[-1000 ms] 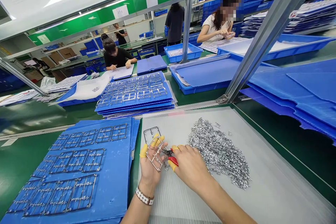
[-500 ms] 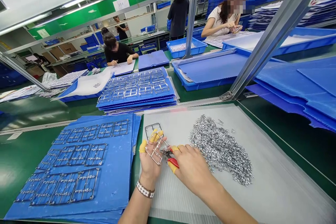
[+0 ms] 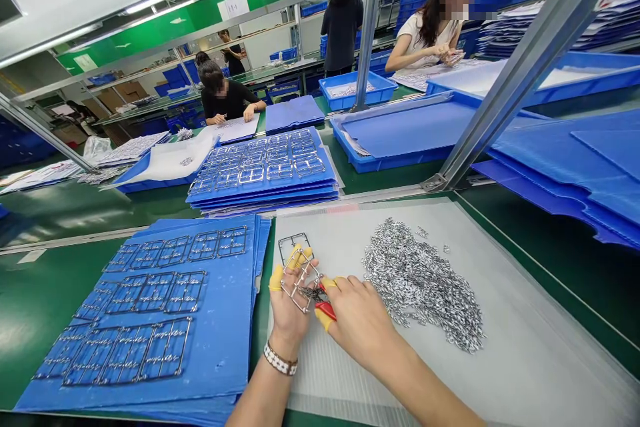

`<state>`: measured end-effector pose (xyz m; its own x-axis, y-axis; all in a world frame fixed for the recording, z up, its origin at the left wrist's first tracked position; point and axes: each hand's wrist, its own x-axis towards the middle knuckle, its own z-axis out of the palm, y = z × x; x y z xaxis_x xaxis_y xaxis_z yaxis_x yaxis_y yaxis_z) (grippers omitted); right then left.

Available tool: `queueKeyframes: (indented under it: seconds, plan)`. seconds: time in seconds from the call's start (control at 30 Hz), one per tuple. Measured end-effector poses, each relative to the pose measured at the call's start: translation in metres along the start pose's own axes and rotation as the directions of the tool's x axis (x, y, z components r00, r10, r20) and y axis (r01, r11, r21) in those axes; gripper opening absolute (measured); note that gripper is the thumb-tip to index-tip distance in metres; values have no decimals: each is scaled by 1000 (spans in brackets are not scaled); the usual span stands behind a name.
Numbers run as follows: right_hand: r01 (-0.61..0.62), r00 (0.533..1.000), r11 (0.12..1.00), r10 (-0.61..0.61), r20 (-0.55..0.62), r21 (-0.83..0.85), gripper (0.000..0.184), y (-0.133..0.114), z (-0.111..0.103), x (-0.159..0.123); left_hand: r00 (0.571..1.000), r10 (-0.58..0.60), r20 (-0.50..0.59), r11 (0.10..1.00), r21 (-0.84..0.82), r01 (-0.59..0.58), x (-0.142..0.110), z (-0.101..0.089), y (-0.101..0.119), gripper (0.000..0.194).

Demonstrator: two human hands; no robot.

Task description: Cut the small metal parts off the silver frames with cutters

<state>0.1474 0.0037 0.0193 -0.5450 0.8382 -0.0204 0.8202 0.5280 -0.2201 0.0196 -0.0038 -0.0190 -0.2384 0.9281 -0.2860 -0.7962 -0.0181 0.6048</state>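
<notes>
Head view: metal frame (image 3: 291, 298) lay with its long axis pointing away from me;
Left hand (image 3: 289, 312): grasped metal frame;
Right hand (image 3: 356, 323): clenched red-handled nippers (image 3: 326, 311), just beside it.

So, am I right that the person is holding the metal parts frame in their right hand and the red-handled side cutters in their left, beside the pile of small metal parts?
The hands are swapped. The head view shows the metal parts frame in the left hand and the red-handled side cutters in the right hand, beside the pile of small metal parts.
</notes>
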Motion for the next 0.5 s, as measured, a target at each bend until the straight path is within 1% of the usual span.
queueKeyframes:
  seconds: [0.17, 0.4, 0.5]
  plan:
    - [4, 1000, 1000, -4, 10, 16, 19, -1, -1, 0, 1000, 18, 3, 999, 45, -18, 0, -1, -2, 50]
    - [-7, 1000, 999, 8, 22, -39, 22, -5, -1, 1, 1000, 5, -11, 997, 73, -4, -1, -4, -6, 52]
    - [-16, 999, 999, 17, 27, -45, 20, -4, 0, 0, 1000, -3, 4, 997, 75, 3, 0, -4, -5, 53]
